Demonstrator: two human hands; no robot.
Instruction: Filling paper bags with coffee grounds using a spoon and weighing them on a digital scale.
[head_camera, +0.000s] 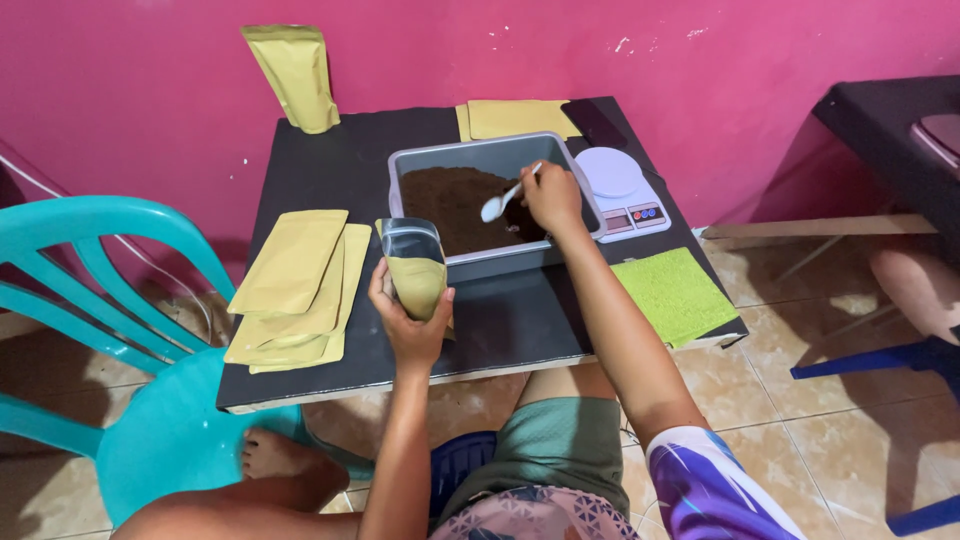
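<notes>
While the left hand (412, 318) grips an opened mustard-yellow stand-up pouch (414, 268) upright over the near middle of the black worktop (500, 325), the right hand (552, 195) is closed round the handle of a white plastic spoon (506, 197). The spoon's bowl hangs over the dark brown powder (452, 205) inside a grey rectangular tub (490, 262); whether the bowl is loaded cannot be told. The pouch mouth is spread open, showing a silvery lining, and it stands just beside the tub's near left corner.

The tub sits at the centre of the worktop. Just right of it, touching or nearly so, is a small white kitchen scale (622, 190) with a round platform. Near right lies a lime-green cloth (673, 293), flat, reaching the worktop edge. On the left side a stack of flat empty yellow pouches (295, 288) lies fanned, well apart from the tub. A second small pile of flat pouches (518, 118) lies at the far edge, behind the tub. At the far left corner a filled yellow pouch (295, 75) leans upright against the pink wall (120, 90).

A turquoise plastic chair (150, 420) stands left of the worktop, with a bare foot (285, 460) resting on its seat. The floor is of beige tile (800, 400).
</notes>
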